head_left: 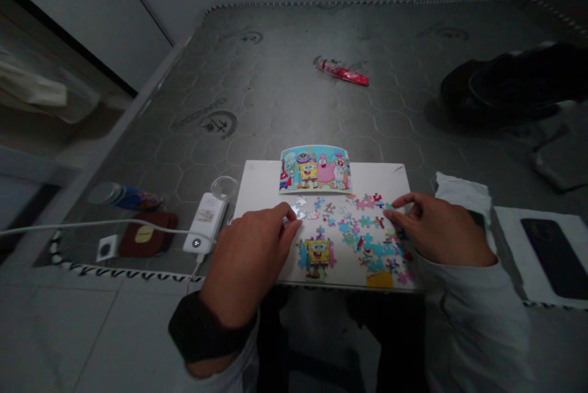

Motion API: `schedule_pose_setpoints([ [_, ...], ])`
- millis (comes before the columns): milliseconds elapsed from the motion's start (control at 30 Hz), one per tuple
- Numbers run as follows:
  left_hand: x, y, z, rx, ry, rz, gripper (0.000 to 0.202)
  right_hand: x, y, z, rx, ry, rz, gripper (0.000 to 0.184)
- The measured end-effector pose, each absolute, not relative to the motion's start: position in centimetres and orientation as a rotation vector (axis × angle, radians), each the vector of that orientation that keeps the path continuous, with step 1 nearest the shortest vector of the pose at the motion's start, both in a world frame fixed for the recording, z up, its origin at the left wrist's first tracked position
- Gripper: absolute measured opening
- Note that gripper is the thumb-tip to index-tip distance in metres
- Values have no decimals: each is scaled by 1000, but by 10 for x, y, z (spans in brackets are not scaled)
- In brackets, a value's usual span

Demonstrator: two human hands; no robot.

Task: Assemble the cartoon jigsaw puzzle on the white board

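Note:
A white board (261, 188) lies on a grey mattress in front of me. Scattered cartoon jigsaw pieces (362, 231) cover its right half, and a small joined cluster with a yellow figure (316, 252) sits near its front edge. A colourful reference picture (315, 169) lies at the board's back edge. My left hand (248, 258) rests on the board's left side, fingers curled and pinching at a pale piece (296, 212). My right hand (436, 228) lies over the loose pieces at the right, fingertips pressed on a small piece near the pile's top.
A white power adapter (205, 221) with cable, a brown pouch (146, 234) and a blue can (122, 196) lie left of the board. A red tube (343, 72) lies farther back. A dark bag (514, 84) sits at right, a black phone (554, 255) on white paper nearer.

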State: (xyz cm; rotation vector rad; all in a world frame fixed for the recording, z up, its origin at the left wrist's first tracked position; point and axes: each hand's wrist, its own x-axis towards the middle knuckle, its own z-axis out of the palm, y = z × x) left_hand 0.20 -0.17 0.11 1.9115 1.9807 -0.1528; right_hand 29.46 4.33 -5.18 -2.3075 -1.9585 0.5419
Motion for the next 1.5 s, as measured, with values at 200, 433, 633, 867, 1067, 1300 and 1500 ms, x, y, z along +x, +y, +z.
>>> schedule_pose_setpoints([
  [200,1,-3,-1,1923,1967,-126,15,293,44,-49,-2264,-1960,531,30],
  [433,1,-3,0,1928,1979,-144,15,292,45,-48,-2260,-1990,564,25],
  [633,1,-2,-1,1941,1967,-106,14,294,44,-51,-2214,-2008,576,23],
  [867,1,-4,-2,1938,1970,-102,14,294,44,-49,-2288,-1995,557,31],
  [1067,1,-3,1,1926,1982,-123,14,294,43,-48,-2279,-1999,529,32],
  [1300,-1,-4,0,1938,1971,-102,17,294,42,-48,-2237,-2005,516,30],
  [1500,-1,-2,2,1926,1968,-137,17,293,42,-49,-2199,-2022,514,30],
])
